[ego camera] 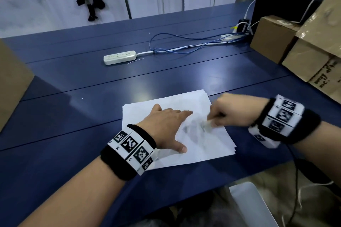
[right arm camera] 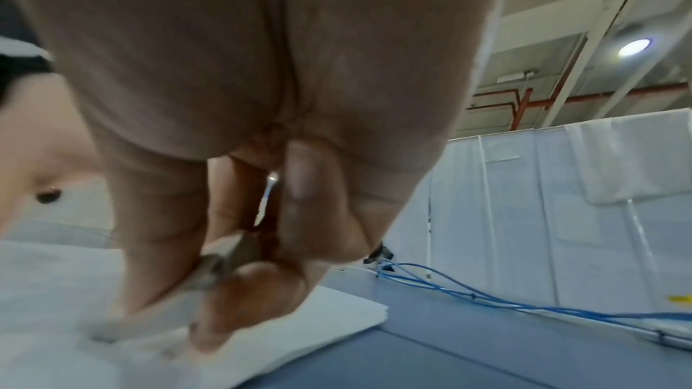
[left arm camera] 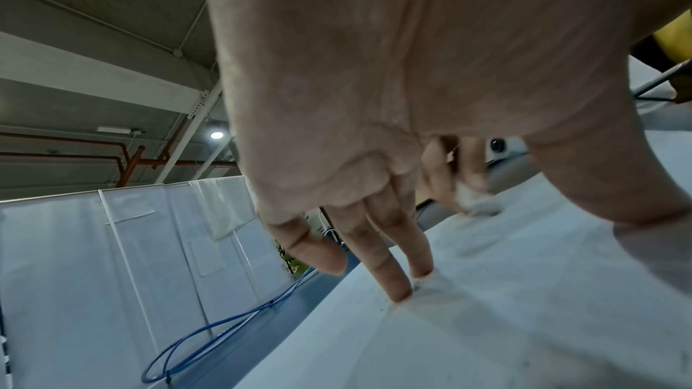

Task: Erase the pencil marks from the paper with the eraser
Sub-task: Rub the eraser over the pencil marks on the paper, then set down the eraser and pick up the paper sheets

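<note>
On the near part of the blue table [ego camera: 73,116], a stack of paper [ego camera: 212,145] is pressed flat by the spread left hand [ego camera: 166,127]; a blurred eraser [ego camera: 209,122] is pinched by the right hand [ego camera: 232,112] over grey pencil marks [ego camera: 193,131]. Handwriting on the cardboard box [ego camera: 313,64] at far right is unreadable

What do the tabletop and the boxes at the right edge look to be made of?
Tabletop: a dark blue, smooth, semi-gloss surface in long panels, judging by its seams and soft reflections; painted wood, laminate or metal, I cannot tell which. Boxes: brown corrugated cardboard, matte, with creased flaps and glossy packing tape.
</note>
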The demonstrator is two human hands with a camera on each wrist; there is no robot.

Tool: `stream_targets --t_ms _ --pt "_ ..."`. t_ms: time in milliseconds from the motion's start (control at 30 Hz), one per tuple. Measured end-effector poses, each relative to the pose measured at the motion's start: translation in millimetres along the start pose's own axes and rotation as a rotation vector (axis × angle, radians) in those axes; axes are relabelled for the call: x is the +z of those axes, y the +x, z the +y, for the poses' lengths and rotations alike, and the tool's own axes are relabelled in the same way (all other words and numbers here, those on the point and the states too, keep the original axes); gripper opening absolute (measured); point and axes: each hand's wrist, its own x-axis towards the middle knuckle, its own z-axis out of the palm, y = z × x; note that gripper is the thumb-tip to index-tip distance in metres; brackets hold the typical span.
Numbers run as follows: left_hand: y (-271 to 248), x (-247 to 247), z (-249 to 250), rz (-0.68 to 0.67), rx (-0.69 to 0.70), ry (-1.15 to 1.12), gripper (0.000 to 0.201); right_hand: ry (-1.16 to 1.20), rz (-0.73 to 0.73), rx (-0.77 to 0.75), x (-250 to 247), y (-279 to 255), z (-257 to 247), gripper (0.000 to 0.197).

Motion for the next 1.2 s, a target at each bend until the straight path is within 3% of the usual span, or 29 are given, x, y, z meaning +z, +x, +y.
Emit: stream_targets --t_ms 67,133,267,333,400,467,600,733,800,900,1067,1200 --pt "-0.5 0.1 -0.6 0.003 -0.007 0.002 0.107 -0.092 0.065 0.055 -3.6 8.2 6.0 0.068" --pt "-0.9 1.0 -2.0 0.006 -0.01 -0.002 0.107 -0.064 0.063 0.004 -1.5 1.2 2.1 0.052" --pt "0.1 4.0 -2.4 0.001 -0.007 -0.011 0.105 0.079 -0.185 -0.131 8.3 -23.0 -12.1 0.025" --pt "0.4 3.6 -0.8 -0.004 -0.004 0.0 0.105 0.082 -0.085 -0.085 6.9 -14.5 -7.2 0.03" --pt "0.2 2.8 -0.3 -0.007 -0.006 0.001 0.105 -0.017 0.019 0.016 -1.1 0.4 -1.9 0.056" --pt "-0.2 2.6 -0.3 -0.006 -0.014 -0.005 0.104 -0.074 0.076 0.079 -6.4 9.4 2.0 0.067" --pt "-1.3 3.3 -0.7 0.002 -0.024 -0.014 0.103 -0.121 0.006 0.011 4.0 -11.6 -9.3 0.046" --pt "-2.0 0.4 1.9 -0.008 -0.018 0.003 0.098 -0.059 -0.084 -0.063 14.3 -30.9 -18.4 0.04" --pt "-1.7 -1.5 3.5 -0.01 -0.013 0.017 0.093 0.009 -0.066 -0.024 12.8 -29.2 -15.5 0.034" --pt "-2.9 -4.4 3.8 0.001 -0.013 0.004 0.084 0.101 0.014 0.09 4.4 -31.0 -9.0 0.047" --pt "-9.4 0.7 5.9 0.068 -0.008 -0.057 0.077 0.093 0.115 0.481 1.2 -44.2 34.5 0.029" --pt "-34.3 -7.4 -7.3 0.174 -0.071 -0.178 0.067 0.107 0.126 0.671 0.0 -49.8 56.1 0.05"
